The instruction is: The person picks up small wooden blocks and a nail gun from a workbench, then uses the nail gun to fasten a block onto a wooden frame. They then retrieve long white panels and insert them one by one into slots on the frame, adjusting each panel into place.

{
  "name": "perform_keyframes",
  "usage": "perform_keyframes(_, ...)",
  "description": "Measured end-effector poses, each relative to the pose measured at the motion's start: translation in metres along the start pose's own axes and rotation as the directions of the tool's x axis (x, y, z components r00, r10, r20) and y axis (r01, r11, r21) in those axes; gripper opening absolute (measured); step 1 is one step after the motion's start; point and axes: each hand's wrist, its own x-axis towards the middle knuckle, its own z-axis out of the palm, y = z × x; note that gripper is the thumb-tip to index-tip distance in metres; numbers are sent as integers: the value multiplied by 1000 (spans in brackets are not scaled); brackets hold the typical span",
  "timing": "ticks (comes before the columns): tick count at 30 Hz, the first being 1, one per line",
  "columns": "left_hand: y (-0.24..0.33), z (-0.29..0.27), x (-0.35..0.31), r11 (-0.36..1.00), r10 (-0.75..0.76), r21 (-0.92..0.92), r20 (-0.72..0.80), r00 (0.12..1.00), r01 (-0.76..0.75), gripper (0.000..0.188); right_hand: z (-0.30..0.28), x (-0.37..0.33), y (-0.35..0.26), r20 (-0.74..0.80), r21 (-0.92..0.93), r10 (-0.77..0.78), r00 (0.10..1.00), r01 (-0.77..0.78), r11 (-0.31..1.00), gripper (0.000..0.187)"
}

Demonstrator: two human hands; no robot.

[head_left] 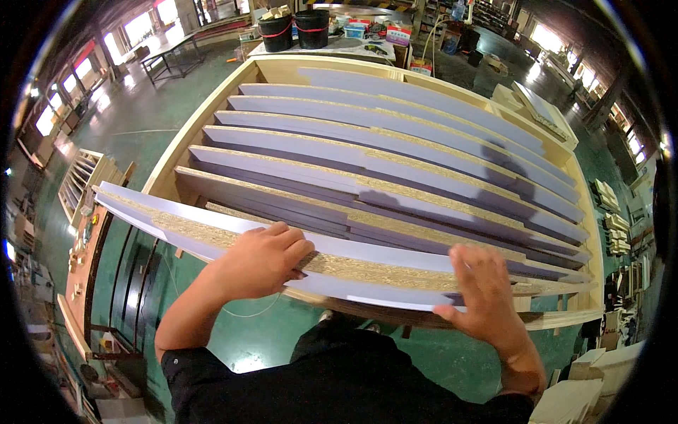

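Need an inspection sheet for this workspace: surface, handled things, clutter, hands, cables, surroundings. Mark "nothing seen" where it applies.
Surface: wooden frame, with a row of pale-faced chipboard strips on edge across it.
Handled things: pale-faced chipboard stock along the near side, left end overhanging the frame; one piece or several, cannot tell.
Clutter: two black buckets and mixed items on the table behind.
Hands: left hand closed on the stock; right hand at its right part, fingers extended, thumb apart.
Cables: thin pale line near the floor, left of the person; cable or cord, cannot tell.
Surroundings: green floor, wood stacks at right, windows at far left.
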Motion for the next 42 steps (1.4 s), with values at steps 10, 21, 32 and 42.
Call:
perform_keyframes(10,-23,-12,-30,993,-80,88,-32,996,83,49,32,19,-8,-23,-45,32,999,-33,998,63)
perform_keyframes(21,-118,-58,-121,868,-494,101,76,866,486,43,15,28,-15,41,104,39,998,-43,994,52)
perform_keyframes(32,-93,-70,-71,913,-406,37,-7,914,405,39,-13,-8,57,-119,-43,26,993,-32,999,39)
perform_keyframes(42,-47,-41,192,982,-184,85,196,963,170,44,10,-93,287,-128,-69,211,969,-221,973,50)
